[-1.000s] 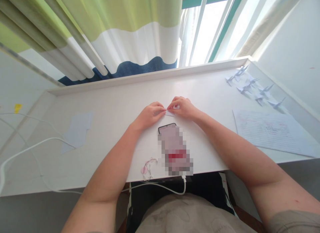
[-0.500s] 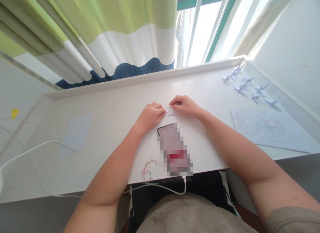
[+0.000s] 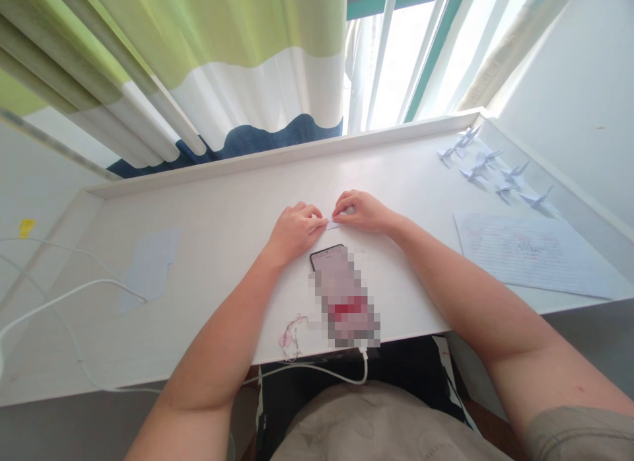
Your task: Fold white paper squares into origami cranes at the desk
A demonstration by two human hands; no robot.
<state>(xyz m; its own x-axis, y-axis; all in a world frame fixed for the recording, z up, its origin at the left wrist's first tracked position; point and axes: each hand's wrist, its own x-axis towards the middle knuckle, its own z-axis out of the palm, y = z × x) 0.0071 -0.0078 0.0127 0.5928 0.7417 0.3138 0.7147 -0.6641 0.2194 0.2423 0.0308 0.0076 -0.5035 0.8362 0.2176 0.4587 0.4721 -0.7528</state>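
Paper is the hardest thing for me to read from here. A small white paper piece (image 3: 333,223) lies on the desk (image 3: 222,210) between the two hands, just beyond the top of the phone (image 3: 341,292). Most of it is covered by fingers, so I cannot tell its shape or its folds. The left hand (image 3: 296,228) is curled, with thumb and first finger closed on the left end of the piece. The right hand (image 3: 365,212) is curled too, and its fingertips are closed on the right end. The two hands almost meet over it.

The phone screen is blurred out, so nothing on it can be read. A white cable (image 3: 321,374) runs from its near end, below the desk edge. Left of the phone, near that edge, lies a small pink charm (image 3: 290,334), too small for me to make out. Both upper arms are cut off by the lower border.

The desk is white and has a raised rim at the back. At the far right sits a group of folded paper cranes (image 3: 488,165), and nearer to me a lined sheet (image 3: 529,253) whose writing I cannot read. At the left lie pale paper pieces (image 3: 148,266) and a second white cord (image 3: 59,296). Behind the desk hang a green, white and blue curtain (image 3: 222,65) and a very bright window (image 3: 421,58).
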